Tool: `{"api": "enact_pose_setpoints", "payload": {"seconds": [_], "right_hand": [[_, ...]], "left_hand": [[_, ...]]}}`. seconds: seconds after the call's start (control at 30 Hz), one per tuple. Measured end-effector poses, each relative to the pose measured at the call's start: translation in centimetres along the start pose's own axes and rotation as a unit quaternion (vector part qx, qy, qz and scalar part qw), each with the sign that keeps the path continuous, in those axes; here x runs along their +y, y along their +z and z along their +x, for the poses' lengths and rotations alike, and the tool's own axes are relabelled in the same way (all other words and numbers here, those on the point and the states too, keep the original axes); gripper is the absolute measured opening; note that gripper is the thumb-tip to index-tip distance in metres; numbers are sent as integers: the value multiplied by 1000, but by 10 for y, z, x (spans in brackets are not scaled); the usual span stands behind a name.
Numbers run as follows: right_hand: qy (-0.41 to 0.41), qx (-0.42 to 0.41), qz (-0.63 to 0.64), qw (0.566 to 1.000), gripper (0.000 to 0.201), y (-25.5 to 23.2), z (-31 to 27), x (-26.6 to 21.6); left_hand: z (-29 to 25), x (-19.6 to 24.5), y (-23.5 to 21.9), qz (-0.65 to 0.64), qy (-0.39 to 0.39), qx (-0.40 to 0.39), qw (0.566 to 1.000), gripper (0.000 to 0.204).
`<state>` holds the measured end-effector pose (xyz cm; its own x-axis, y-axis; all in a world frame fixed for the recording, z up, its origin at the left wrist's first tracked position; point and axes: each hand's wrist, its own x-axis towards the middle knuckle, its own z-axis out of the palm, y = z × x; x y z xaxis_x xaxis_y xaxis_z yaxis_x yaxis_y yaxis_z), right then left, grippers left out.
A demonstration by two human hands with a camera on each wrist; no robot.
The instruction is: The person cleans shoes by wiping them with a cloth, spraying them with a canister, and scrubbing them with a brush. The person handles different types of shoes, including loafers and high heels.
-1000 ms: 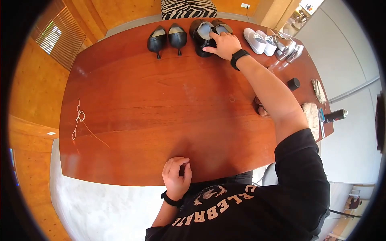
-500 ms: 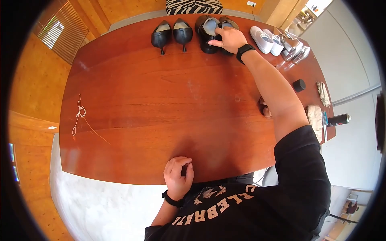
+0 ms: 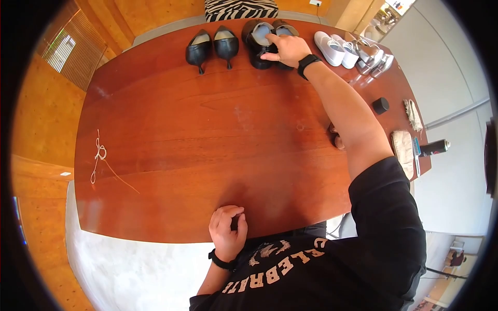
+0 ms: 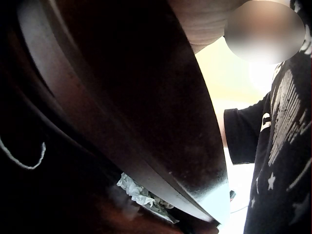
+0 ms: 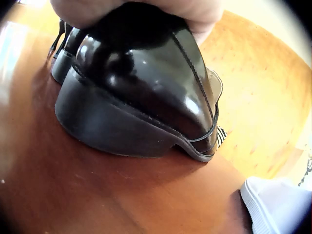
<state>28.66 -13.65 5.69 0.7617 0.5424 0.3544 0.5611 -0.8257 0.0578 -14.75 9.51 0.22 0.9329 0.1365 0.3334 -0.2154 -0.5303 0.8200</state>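
At the far edge of the table stands a pair of shiny black loafers (image 3: 258,39) with thick heels. My right hand (image 3: 290,51) reaches over the pair and grips them at the heel end, the thumb across the back of the left loafer, a finger at its pale insole. In the right wrist view the right loafer's glossy heel (image 5: 122,122) is close to the camera, the hand above it. Black heeled pumps (image 3: 226,44) stand just left of the loafers. My left hand (image 3: 227,228) rests at the near table edge, loosely curled around nothing.
White sneakers (image 3: 331,47) and silver shoes (image 3: 369,57) stand at the far right. A black cylinder (image 3: 380,105), beige cloth (image 3: 402,150), blue brush (image 3: 416,150) and spray can (image 3: 434,147) lie along the right side. Knotted string (image 3: 100,153) lies at the left. Brown shoes are partly hidden by my forearm.
The head view shifts slightly right and then back. My right hand stays at the loafers, and the left hand keeps its place at the table edge.
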Motion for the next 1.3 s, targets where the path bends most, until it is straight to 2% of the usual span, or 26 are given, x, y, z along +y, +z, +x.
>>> {"api": "enact_pose_setpoints", "payload": {"seconds": [0.2, 0.3, 0.4, 0.53, 0.63, 0.8, 0.93, 1.03, 1.13, 1.17, 1.2, 1.3], "right_hand": [[9, -25, -1, 1000, 77, -3, -5, 3], [-10, -10, -22, 1000, 78, 2, -8, 9], [19, 37, -54, 998, 78, -1, -15, 6], [178, -82, -34, 980, 70, -14, -20, -9], [166, -82, 47, 981, 63, -8, -17, -2], [132, -62, 43, 988, 53, 0, -14, 6], [154, -116, 64, 979, 59, -5, -10, 5], [200, -119, 12, 972, 69, -12, -9, -6], [110, 7, -37, 993, 78, -10, -12, -14], [92, 3, -33, 995, 84, -8, -9, -13], [71, 24, -46, 996, 76, -7, -7, -15], [87, -63, -34, 994, 63, -9, 3, -19]], "left_hand": [[0, 1, 0, -11, 5, -4, 1000, 17], [1, 1, -1, -4, 4, -8, 1000, 16], [1, 1, -1, -3, 5, -9, 1000, 16], [2, 2, -1, -1, 9, -10, 1000, 16], [0, 2, -2, 4, 2, -8, 1000, 17], [0, 4, 0, -11, -21, -10, 1000, 17], [-1, 2, 0, -8, -22, -11, 1000, 17], [-1, 2, 0, -8, -19, -13, 1000, 17], [0, 3, -1, -7, -18, -10, 1000, 17], [1, 3, 0, -5, -14, -7, 1000, 17], [1, 4, 0, -3, -10, -4, 1000, 17], [0, 2, 0, -1, -13, -6, 1000, 18]]}}
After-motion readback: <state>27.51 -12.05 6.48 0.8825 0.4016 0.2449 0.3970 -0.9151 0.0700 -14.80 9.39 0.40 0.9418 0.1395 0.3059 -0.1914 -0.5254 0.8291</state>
